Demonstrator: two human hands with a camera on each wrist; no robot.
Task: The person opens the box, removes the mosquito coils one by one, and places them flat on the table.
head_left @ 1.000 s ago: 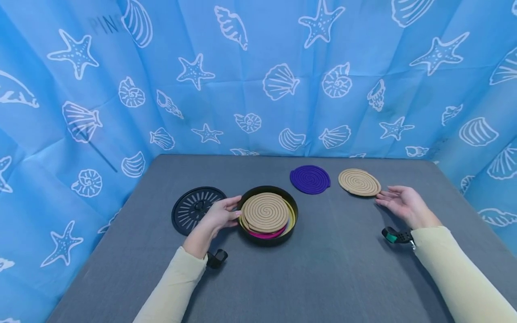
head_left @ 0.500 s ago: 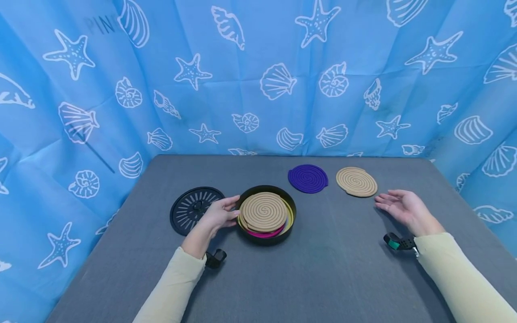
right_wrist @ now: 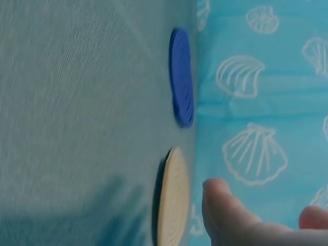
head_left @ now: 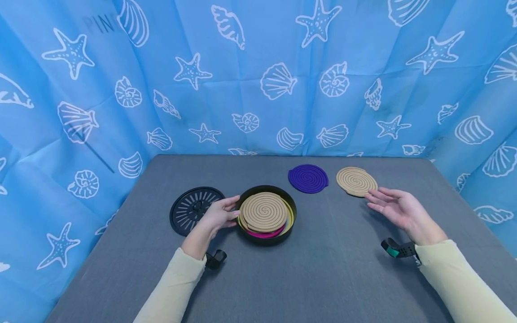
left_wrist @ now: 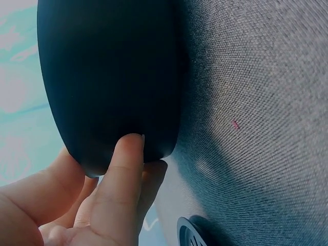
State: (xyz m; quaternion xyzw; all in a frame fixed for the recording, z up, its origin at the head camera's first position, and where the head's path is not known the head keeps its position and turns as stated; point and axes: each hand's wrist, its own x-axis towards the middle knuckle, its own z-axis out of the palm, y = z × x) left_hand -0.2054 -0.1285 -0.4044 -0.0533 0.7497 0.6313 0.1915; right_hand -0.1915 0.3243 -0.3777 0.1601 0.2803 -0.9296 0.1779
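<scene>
My left hand (head_left: 218, 215) holds the left wall of a round black tin (head_left: 266, 241). The thumb is at the rim and a fingertip presses the outer wall (left_wrist: 107, 77). Stacked in the tin are spiral mosquito coils: a tan coil (head_left: 264, 211) on top, with pink and yellow ones showing below. My right hand (head_left: 404, 213) is held over the table, palm turned up, with nothing in it. Its fingertips are right at the near edge of another tan coil (head_left: 355, 180). A purple coil (head_left: 308, 178) lies flat to the left of that one.
A round black slotted lid (head_left: 191, 208) with a central knob lies on the table left of the tin, partly behind my left hand. The grey table (head_left: 307, 287) meets a blue shell-print curtain (head_left: 226, 76) at its back edge.
A second ago my right fingertips were at the right edge of the tan coil on the table. They have drawn off it and moved left and nearer me. The left hand stays on the tin.
</scene>
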